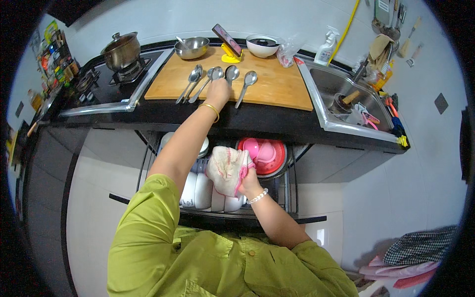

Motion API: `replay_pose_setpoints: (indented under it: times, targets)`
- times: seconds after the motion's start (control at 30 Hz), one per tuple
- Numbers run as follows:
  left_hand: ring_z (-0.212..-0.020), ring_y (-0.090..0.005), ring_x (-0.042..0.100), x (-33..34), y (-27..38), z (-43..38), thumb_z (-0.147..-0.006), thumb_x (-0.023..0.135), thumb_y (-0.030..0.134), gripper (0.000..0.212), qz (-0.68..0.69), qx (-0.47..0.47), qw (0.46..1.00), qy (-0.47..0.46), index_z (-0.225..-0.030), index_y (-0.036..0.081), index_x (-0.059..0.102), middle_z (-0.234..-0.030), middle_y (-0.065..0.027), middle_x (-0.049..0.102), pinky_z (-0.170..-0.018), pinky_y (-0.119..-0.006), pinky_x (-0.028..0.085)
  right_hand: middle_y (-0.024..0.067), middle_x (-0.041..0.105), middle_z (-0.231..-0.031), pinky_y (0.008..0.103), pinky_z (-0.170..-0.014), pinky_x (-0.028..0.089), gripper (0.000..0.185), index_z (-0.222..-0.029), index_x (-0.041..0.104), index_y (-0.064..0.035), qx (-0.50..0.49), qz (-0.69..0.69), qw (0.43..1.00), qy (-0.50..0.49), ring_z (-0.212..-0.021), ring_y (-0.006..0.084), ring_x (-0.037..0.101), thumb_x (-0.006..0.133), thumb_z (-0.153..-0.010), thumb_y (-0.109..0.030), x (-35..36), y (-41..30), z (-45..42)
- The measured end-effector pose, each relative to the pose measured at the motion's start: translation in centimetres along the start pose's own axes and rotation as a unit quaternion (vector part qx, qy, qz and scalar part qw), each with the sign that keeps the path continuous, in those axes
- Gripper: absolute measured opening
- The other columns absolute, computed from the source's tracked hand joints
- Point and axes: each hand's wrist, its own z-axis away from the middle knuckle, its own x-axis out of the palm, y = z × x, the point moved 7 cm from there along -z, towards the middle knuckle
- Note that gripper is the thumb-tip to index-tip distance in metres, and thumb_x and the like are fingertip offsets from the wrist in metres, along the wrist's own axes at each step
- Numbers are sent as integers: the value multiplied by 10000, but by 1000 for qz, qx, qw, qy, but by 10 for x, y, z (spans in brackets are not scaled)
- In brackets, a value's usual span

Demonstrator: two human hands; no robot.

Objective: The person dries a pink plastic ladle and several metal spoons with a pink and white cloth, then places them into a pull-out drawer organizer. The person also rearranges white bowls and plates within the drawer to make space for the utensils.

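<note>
My left hand (218, 92), with a gold bangle at its wrist, reaches over the front part of a wooden board (278, 85). Its fingers are curled beside the handle of a metal spoon (232, 72); their tips are hidden, so a grip on it cannot be confirmed. Several more metal spoons lie about the hand: one spoon (250, 78) to its right, others such as a spoon (193, 77) to its left. Lower down, my right hand (250, 183) holds a bunched white cloth (227, 167) with pink edging above an open drawer (285, 193).
White bowls (203, 191) and a red basin (272, 167) with pink items fill the drawer. On the board's back stand a metal bowl (192, 48), a phone (227, 40) on a yellow stand and a white bowl (262, 46). A stove pot (121, 51) is left, a sink (323, 80) right.
</note>
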Motion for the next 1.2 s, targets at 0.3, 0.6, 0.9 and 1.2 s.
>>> replay_pose_setpoints:
  times: [0.3,0.6,0.9,1.2]
  targets:
    - [-649,-294,599,-10,52,31,-686,636,348,337,-56,35,996,-52,-708,12,618,-697,-151,606,-629,-358,477,152,516,-1062,373,-830,420,535,-1112,438,6,3,-57,998,21,-958,260,516,318,-851,-445,4,-7,-1]
    - [-499,-215,584,15,30,27,-709,618,44,163,341,-177,908,-168,-667,-92,539,-572,-163,562,-416,-302,486,145,499,-1096,389,-876,383,547,-1115,440,-10,11,-30,997,64,-997,269,492,272,-847,-456,-7,-9,-6]
    - [-517,-126,542,-15,37,105,-837,444,95,105,612,-174,729,-254,-822,8,501,-620,-62,554,-466,-197,451,117,522,-1054,359,-852,399,494,-1093,461,-35,-99,-89,988,78,-969,245,503,306,-857,-439,-6,-39,-12]
    - [-498,-118,535,-16,37,158,-833,446,84,126,555,-137,794,-206,-770,5,521,-615,-59,557,-456,-216,444,122,535,-998,374,-796,423,456,-1076,461,-37,-118,-86,985,96,-914,251,519,243,-860,-374,-12,-47,-12]
